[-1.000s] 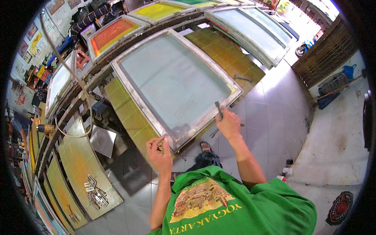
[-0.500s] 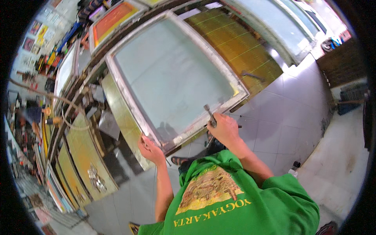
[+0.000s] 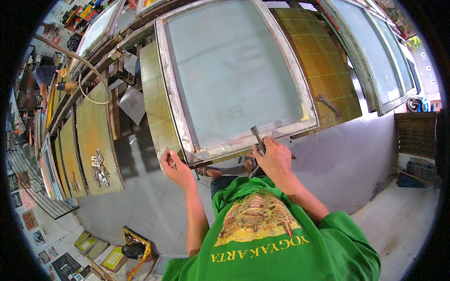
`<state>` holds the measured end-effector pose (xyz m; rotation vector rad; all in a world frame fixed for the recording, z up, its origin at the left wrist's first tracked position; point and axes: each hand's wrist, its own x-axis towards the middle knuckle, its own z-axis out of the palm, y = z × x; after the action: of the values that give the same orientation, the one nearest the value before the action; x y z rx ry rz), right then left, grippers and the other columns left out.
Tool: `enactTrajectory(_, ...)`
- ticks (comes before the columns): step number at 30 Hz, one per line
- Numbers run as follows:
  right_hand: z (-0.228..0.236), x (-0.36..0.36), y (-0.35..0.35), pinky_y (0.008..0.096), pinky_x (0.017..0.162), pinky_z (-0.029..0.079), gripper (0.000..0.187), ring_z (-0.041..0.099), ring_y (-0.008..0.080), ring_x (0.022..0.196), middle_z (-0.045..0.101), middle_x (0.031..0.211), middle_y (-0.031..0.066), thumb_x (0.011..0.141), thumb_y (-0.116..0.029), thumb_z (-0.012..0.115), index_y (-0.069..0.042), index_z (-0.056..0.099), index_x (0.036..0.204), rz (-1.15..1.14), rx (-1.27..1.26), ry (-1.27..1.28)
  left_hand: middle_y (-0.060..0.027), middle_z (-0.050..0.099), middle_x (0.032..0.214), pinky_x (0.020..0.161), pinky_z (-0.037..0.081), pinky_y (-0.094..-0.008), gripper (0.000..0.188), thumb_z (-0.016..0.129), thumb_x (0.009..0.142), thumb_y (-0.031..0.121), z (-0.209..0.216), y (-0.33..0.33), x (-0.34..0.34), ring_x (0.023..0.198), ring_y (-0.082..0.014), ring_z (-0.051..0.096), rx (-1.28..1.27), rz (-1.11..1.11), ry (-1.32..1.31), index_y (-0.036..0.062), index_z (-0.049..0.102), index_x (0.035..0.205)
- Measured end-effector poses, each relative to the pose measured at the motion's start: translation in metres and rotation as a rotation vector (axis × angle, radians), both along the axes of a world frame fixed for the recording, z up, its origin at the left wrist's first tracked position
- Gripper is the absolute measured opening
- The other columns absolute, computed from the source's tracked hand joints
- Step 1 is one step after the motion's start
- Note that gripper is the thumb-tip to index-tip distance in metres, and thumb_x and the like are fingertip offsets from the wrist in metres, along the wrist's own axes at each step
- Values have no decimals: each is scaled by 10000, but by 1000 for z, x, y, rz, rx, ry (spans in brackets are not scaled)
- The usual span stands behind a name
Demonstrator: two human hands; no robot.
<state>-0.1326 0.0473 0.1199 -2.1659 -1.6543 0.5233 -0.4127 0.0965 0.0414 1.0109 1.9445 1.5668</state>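
A large screen-printing frame [image 3: 300, 129] with a whitish, worn border and pale blue-grey mesh lies in front of me. My right hand [image 3: 275, 161] grips a dark metal socket wrench [image 3: 256, 133] with three visible arms, at the frame's near edge. One socket end points up over the border, another sticks out right of the fist. Beside the near left corner of the frame, my left hand [image 3: 179, 169] has its fingers loosely curled and apart, with nothing visible in them. On the yellow-brown board to the right rests another wrench [image 3: 329, 106].
Yellow-brown gridded boards [image 3: 335, 61] extend beneath the frame. More framed screens [image 3: 370, 51] lean at the right. Metal pieces [image 3: 100, 169] sit on a board at left, below a looped hose [image 3: 96, 100]. A person [image 3: 44, 75] is at far left. A yellow-framed item [image 3: 145, 248] stands on the floor.
My view has shifted, so the frame appears higher and further right. My left hand has come off the frame's corner. The right hand still grips the wrench, whose socket end has tilted slightly.
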Motion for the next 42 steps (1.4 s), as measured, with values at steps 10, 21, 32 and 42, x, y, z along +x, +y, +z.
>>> enactTrajectory(10,-9,-20,-6,485,678,555,234,702,379,807,695,887,179,899,-215,741,-24,610,931,52,3,-23,-121,608,1094,789,501,-350,346,648,1048,223,-3,-3,14,921,-237,616,-45,-145,272,10,621,1319)
enactTrajectory(21,-10,8,-51,527,559,479,303,633,423,612,635,680,181,1051,-311,565,-38,582,921,64,274,193,-157,642,1164,959,469,-403,333,630,1054,236,12,-3,16,1068,-314,614,-53,-182,312,-19,639,1269)
enactTrajectory(32,-3,-15,-45,546,580,482,300,658,452,654,682,714,207,1088,-276,497,-30,594,947,69,-39,86,-114,599,1097,727,488,-331,295,632,1057,215,9,-5,15,836,-200,583,11,-174,374,-5,650,1254)
enactTrajectory(42,3,-7,-46,497,614,531,333,712,381,672,751,772,132,1098,-316,476,-29,611,996,98,-81,124,-121,652,1138,873,497,-359,291,640,1051,222,11,-6,16,1016,-243,629,-38,-181,322,-18,665,1214)
